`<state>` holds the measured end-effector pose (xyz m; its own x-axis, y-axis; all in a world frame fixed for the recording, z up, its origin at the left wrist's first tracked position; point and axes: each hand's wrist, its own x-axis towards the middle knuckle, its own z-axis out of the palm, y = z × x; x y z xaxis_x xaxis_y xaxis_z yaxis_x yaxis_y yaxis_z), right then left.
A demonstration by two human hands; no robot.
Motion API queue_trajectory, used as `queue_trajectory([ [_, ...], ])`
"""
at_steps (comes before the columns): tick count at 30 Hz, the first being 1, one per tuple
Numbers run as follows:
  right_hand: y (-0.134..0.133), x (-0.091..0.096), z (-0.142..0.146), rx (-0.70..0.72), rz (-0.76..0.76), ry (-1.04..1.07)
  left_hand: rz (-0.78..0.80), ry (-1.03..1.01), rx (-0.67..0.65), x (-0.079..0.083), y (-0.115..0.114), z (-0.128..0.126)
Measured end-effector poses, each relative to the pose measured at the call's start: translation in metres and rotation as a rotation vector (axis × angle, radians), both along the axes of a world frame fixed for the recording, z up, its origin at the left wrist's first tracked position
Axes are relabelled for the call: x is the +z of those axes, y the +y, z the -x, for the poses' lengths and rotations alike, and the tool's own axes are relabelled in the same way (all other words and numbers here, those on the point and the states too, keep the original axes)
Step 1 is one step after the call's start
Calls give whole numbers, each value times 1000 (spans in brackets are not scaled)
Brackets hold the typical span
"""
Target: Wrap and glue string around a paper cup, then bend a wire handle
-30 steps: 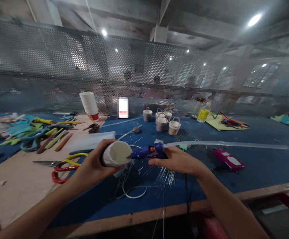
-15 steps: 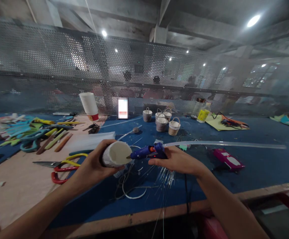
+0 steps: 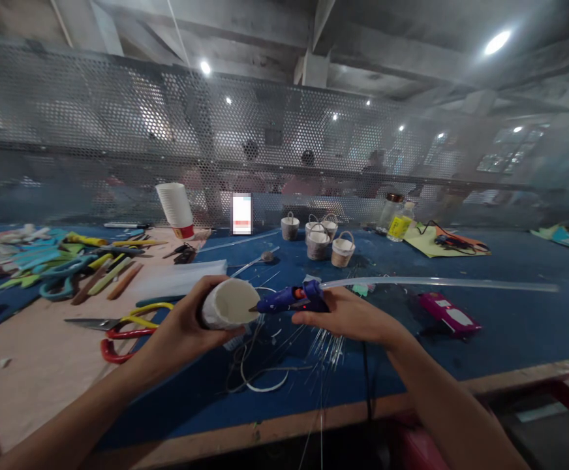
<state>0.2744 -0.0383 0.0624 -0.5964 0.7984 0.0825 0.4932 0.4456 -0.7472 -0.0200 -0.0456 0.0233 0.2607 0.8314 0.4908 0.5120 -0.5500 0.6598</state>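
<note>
My left hand point(image 3: 189, 313) is wrapped round a white paper cup point(image 3: 230, 304), tilted so that its open mouth faces me and to the right. In my right hand point(image 3: 350, 316) is a blue hot glue gun point(image 3: 292, 299), pointing left. Its nozzle tip meets the cup's rim at the right side; whether it touches cannot be made out. From the back of the gun a long clear glue stick point(image 3: 436, 282) sticks out to the right. Thin white cord point(image 3: 265, 389) and fine glue strands point(image 3: 331, 346) lie beneath my hands.
Red-and-yellow-handled scissors point(image 3: 118, 326) lie left of my left arm. Several small handled baskets point(image 3: 318, 243) stand behind the hands. A stack of paper cups point(image 3: 174, 205) is at back left, a purple device point(image 3: 448, 314) at right, and a perforated metal screen point(image 3: 275, 130) behind the table.
</note>
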Motion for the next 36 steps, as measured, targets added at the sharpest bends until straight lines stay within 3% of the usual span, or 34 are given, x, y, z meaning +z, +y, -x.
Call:
queue_trajectory([
  [22,3,-2,0,14,-18,26,11,16,-4,-4,4,3],
  [36,6,-10,3,31,-11,171,129,9,-30,-3,1,1],
])
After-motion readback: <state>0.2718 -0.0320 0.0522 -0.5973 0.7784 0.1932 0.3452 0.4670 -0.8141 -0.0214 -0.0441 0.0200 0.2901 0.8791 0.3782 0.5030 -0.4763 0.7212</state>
